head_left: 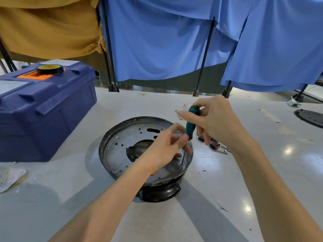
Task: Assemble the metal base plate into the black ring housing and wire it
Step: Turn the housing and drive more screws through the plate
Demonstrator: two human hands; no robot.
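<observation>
Metal base plate (113, 151) sits seated inside the black ring housing (160, 191), and the pair rests in the middle of the white table (227, 198), right in front of the person. From the head view, this looks like the fastening step: a green-handled screwdriver (191, 126) stands nearly upright, tilted slightly, with its tip down on a small screw (182, 163) near the plate's right-hand edge. Right hand (215, 119) is up top, thumb and fingers curled round the handle in a turning grip. Left hand (164, 149) is down low over the plate, fingertips pinched in around the shaft just under the handle, steadying it; whether the heel of that hand rests on the metal I cannot tell. How far home the screw sits is too small to read. My call: the next move needs downward pressure and a clean twist from the right hand while the left guides the shaft straight, so the tip does not skip out. No wires show on the plate, so the wiring appears not yet begun. Just to the right of the housing lie small black-and-red parts (214, 144) and loose screws (224, 151), near at hand. Off to the left stands a blue toolbox (43, 110) with a roll of tape (49, 69) on top.
</observation>
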